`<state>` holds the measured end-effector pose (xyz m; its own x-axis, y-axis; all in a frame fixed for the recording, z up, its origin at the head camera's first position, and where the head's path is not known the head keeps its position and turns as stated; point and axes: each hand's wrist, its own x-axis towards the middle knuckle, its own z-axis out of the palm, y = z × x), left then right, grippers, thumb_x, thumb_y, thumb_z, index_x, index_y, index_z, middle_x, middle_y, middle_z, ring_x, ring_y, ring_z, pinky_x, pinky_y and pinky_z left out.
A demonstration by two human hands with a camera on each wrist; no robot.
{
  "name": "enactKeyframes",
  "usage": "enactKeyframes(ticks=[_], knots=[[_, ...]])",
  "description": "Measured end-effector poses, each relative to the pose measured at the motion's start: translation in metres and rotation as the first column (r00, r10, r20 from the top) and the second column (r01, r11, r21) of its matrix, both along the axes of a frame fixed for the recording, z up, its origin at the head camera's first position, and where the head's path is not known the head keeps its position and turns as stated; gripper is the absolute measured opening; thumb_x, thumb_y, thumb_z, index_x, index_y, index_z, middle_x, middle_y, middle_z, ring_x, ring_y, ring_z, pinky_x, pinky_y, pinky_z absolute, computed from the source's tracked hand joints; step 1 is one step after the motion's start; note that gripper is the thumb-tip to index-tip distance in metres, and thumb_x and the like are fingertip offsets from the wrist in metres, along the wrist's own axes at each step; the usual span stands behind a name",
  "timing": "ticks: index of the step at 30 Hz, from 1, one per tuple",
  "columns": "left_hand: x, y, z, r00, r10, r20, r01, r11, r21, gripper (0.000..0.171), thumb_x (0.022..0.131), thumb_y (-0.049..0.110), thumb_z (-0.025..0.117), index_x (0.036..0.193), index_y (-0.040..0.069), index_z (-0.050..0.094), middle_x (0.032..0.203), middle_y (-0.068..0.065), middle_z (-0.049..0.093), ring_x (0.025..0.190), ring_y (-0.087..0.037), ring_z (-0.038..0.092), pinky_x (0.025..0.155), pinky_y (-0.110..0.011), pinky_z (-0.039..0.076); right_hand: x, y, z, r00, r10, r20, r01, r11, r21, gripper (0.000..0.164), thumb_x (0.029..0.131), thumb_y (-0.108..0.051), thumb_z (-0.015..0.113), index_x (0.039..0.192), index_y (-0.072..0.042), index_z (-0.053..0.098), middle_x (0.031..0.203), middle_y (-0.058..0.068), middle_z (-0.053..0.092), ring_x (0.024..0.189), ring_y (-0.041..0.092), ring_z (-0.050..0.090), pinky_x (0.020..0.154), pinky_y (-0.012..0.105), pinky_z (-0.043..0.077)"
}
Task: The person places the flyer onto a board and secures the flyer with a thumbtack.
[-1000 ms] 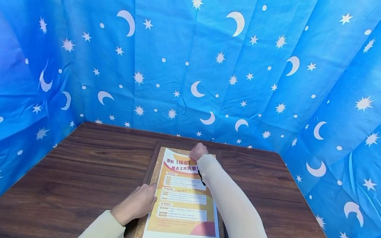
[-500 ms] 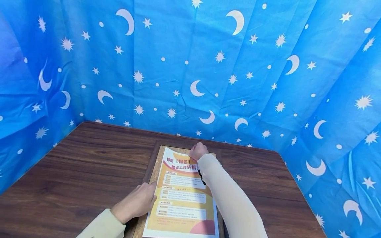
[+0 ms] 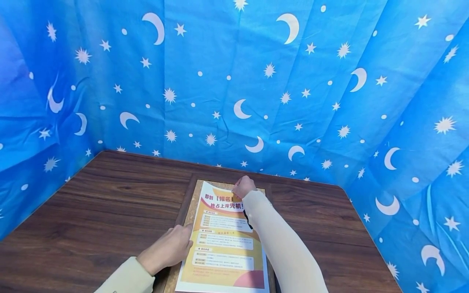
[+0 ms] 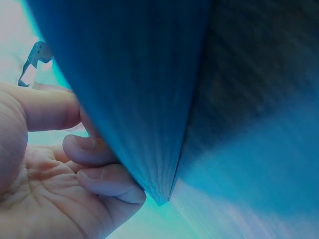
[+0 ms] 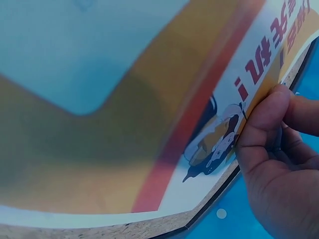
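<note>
A cork board point(image 3: 191, 206) in a dark wooden frame bears a yellow poster point(image 3: 223, 276) with red Chinese lettering and white text boxes. My left hand point(image 3: 169, 248) grips the frame's left side, thumb towards the poster; in the left wrist view its curled fingers point(image 4: 107, 180) lie against the frame side point(image 4: 144, 99). At the top of the poster my right hand point(image 3: 244, 187) is bent down. The right wrist view has the thumb point(image 5: 266, 112) and index finger pinched together right at the poster's top edge; I cannot tell what small thing sits between them.
A brown wood-grain table point(image 3: 121, 203) lies under the board. Blue cloth point(image 3: 205, 81) with white moons and stars hangs behind and on both sides. My right forearm sleeve point(image 3: 289, 248) crosses over the board's right edge.
Both hands keep their places on the board and poster. The right hand's fingers shift only very slightly; the view itself moves a little.
</note>
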<state>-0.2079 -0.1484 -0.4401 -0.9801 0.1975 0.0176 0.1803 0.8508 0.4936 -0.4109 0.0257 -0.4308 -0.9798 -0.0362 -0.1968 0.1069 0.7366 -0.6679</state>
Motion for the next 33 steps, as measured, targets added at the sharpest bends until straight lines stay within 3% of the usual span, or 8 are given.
enactKeyframes(ticks=[12,33], knots=[[0.0005,0.0002,0.0002,1.000,-0.001,-0.004,0.001,1.000,0.004,0.034,0.085,0.000,0.064,0.117,-0.010,0.054,0.083,-0.016,0.063,0.062,-0.016,0.057,0.048,-0.035,0.043,-0.0030,-0.0004,-0.0039,1.000,-0.001,-0.005,0.001,1.000,0.025,0.012,0.088,-0.018,0.069,0.080,-0.011,0.063,0.079,0.004,0.061,0.079,0.023,0.057,0.075,0.040,0.049],[0.0018,0.0007,0.0011,1.000,-0.002,0.006,0.002,1.000,0.021,0.035,0.085,-0.002,0.063,0.117,-0.011,0.054,0.081,-0.015,0.063,0.059,-0.016,0.057,0.047,-0.034,0.043,-0.0054,0.0000,-0.0026,0.999,0.037,0.004,-0.037,0.996,0.079,0.017,0.091,-0.019,0.065,0.076,-0.010,0.066,0.079,0.005,0.062,0.077,0.023,0.058,0.073,0.040,0.049]])
